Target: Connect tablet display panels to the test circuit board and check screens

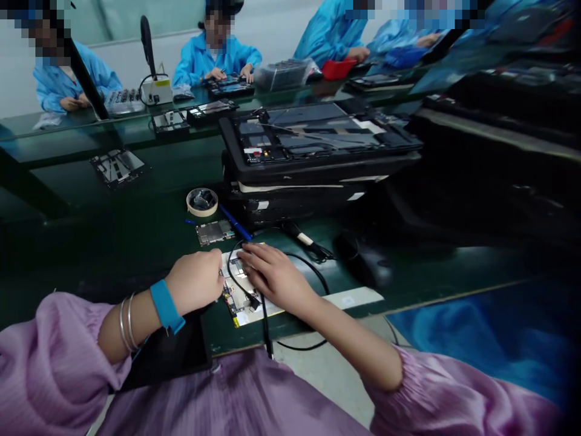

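Note:
A flat device assembly (240,293) with a circuit board, silvery parts and yellow tape at a corner lies near the table's front edge. My left hand (195,278) is closed at its left edge, a blue strap (164,306) around the wrist. What those fingers pinch, if anything, is hidden. Resting on the assembly's right part is my right hand (276,275), fingers stretched out and slightly apart. A black cable (232,275) loops over the assembly, with a plug (253,301) at its end. Behind lies a separate circuit board (214,232).
Stacked black trays (318,175) hold device parts behind my right hand. Nearby are a tape roll (202,201), a blue pen-like tool (235,221), a bundled cable (308,241) and a black mouse (365,260). Co-workers in blue sit across the table.

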`<state>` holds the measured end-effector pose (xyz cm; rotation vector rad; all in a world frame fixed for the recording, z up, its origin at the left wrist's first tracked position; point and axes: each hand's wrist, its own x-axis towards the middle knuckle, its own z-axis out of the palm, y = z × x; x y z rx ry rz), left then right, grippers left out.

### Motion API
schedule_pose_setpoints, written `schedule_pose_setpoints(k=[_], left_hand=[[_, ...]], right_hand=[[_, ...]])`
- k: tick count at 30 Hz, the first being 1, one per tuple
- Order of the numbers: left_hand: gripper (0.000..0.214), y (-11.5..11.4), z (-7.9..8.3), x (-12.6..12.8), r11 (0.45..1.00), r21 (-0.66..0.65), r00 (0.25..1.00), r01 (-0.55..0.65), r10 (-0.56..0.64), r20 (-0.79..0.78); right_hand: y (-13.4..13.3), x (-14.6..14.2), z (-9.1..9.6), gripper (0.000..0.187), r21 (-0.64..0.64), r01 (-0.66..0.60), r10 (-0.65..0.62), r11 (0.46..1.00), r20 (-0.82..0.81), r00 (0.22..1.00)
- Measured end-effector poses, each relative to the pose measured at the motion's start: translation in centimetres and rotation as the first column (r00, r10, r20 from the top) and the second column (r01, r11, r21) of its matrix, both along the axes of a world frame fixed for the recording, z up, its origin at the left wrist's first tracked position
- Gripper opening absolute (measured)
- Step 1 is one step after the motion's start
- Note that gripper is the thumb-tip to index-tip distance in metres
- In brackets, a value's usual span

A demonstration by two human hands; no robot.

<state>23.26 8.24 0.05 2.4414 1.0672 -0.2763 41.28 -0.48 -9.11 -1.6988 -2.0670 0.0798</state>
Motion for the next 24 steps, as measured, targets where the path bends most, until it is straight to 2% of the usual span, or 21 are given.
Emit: schedule_pose_setpoints(k=[4,6,9,11,17,24], left_hand=[[0.013,0.6,-1.6,-1.0,0.998,-0.056,0.998,-0.04,0.042,0.039],[0.015,0.6,-2.0,-1.5,0.996,-0.066,0.995,-0.067,0.071,0.063],[0.017,0.5,-2.5,-1.9,0.994,-0.072,0.99,-0.087,0.094,0.102],[0.017,0.4,-2.7,-1.9,0.994,-0.071,0.988,-0.089,0.097,0.119],[0.015,0.0,-2.5,-2.1,0.996,-0.037,0.988,-0.081,0.085,0.127],[0.014,-0.2,-2.4,-2.1,0.998,-0.015,0.99,-0.068,0.069,0.119]], right_hand=[[0.1,-2.9,1.8,0.04,-0.016,0.127,-0.128,0.992,-0.059,0.99],[0.4,-5.0,2.8,0.046,-0.113,0.169,-0.172,0.979,-0.008,0.985],[1.0,-7.5,3.6,0.058,-0.283,0.234,-0.221,0.93,0.077,0.972],[1.3,-8.5,3.8,0.062,-0.331,0.266,-0.245,0.906,0.103,0.964],[1.5,-9.7,3.4,0.061,-0.359,0.297,-0.254,0.885,0.162,0.954],[1.6,-10.5,2.8,0.06,-0.346,0.288,-0.219,0.893,0.225,0.95]])
